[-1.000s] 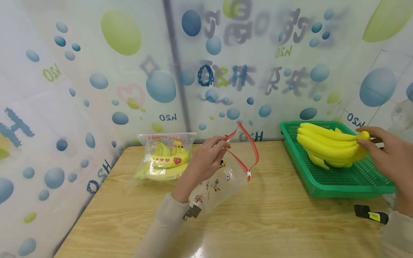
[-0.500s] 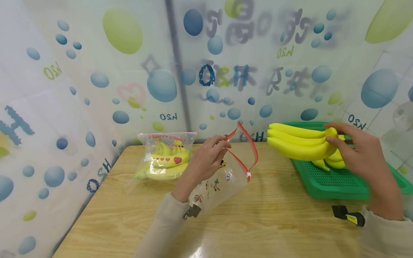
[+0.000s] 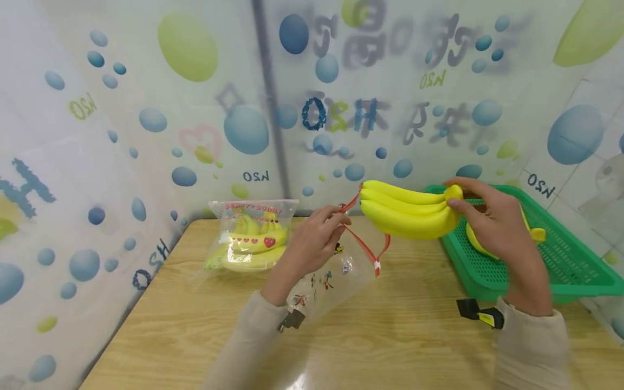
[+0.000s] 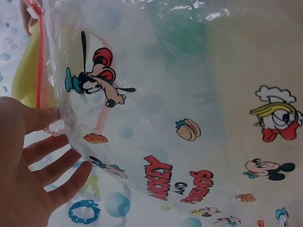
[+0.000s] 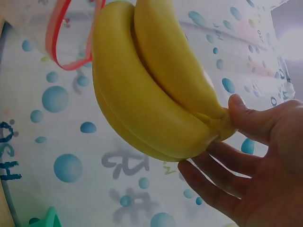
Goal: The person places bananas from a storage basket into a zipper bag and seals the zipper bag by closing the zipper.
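My right hand (image 3: 497, 227) grips a bunch of yellow bananas (image 3: 409, 212) by its stem end, with the tips pointing left. The bunch hangs above the table, its tips overlapping the mouth of a clear zip bag (image 3: 324, 281) in the head view. Red zip edging (image 4: 42, 71) lines that gaping mouth, and cartoon figures are printed on the plastic. My left hand (image 3: 314, 241) pinches the rim of the bag between thumb and fingers, holding it up. In the right wrist view, thumb and fingers close round the stem of the bananas (image 5: 151, 90), beside the red edging.
A second clear zip bag (image 3: 253, 208), with bananas inside, stands at the back left of the wooden table (image 3: 380, 346). A green plastic basket (image 3: 560, 271) on the right holds more yellow bananas (image 3: 538, 234). A patterned curtain (image 3: 414, 70) hangs behind the table.
My right hand has carried the bananas left, out from over the green basket to the mouth of the zip bag. My left hand and the bag have stayed in place.
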Demonstrator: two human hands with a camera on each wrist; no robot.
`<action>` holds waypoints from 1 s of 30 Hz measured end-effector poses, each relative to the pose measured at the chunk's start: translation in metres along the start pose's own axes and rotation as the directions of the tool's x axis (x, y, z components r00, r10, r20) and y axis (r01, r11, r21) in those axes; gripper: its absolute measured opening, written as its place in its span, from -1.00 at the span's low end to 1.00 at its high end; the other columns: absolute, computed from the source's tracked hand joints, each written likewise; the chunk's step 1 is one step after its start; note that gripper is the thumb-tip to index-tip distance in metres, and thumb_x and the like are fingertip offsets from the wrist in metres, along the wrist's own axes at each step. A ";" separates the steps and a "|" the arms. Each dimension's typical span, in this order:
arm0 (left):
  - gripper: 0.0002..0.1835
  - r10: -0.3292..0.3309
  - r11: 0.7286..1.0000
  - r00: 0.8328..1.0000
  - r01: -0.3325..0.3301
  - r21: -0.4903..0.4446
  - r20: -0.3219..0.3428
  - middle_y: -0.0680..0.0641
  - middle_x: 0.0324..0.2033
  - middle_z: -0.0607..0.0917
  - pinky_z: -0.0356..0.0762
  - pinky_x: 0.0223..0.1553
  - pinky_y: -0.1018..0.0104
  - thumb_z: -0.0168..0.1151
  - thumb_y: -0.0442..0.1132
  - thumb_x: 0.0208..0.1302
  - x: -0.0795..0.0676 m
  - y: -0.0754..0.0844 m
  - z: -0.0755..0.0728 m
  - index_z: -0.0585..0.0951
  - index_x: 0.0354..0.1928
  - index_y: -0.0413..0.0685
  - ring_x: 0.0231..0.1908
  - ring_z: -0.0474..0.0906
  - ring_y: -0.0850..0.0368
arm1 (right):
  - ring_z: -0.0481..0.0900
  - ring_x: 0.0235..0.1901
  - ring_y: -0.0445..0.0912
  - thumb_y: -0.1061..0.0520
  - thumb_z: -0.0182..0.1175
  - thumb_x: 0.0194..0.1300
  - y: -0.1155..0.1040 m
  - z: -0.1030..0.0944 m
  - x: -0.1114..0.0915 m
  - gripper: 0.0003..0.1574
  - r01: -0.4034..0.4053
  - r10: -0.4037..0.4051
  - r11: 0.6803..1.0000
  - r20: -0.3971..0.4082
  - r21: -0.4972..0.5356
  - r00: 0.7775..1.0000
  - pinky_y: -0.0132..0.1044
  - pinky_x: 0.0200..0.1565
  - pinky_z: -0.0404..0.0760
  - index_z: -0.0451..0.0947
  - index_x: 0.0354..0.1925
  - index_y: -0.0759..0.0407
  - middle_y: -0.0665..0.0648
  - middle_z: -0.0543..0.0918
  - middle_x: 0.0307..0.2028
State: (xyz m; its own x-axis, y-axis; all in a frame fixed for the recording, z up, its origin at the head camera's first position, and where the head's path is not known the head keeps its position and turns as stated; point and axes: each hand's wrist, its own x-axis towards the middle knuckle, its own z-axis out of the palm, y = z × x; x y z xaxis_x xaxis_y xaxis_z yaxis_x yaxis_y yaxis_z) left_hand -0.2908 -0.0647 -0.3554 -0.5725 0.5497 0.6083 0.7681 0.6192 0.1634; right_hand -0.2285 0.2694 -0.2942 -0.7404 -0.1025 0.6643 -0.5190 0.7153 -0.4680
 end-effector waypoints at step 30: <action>-0.83 0.038 0.999 0.999 -0.037 0.039 -0.027 0.00 0.01 0.67 0.61 0.12 0.21 0.00 -0.23 0.62 0.003 0.008 0.014 0.60 0.01 0.00 0.04 0.57 0.04 | 0.72 -0.20 0.06 0.10 0.30 0.44 -0.026 0.064 0.010 -0.59 0.098 -0.069 0.992 0.301 -0.084 0.951 -0.06 -0.22 0.74 0.65 0.20 0.14 0.25 0.74 0.08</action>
State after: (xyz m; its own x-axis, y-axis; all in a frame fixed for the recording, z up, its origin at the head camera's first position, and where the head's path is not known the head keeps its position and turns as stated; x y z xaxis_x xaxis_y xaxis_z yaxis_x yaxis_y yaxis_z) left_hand -0.2900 -0.0503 -0.3632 -0.5354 0.5574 0.6346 0.7766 0.6203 0.1103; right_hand -0.2501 0.2052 -0.3126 -0.7971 -0.3545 0.4888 -0.5513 0.7575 -0.3497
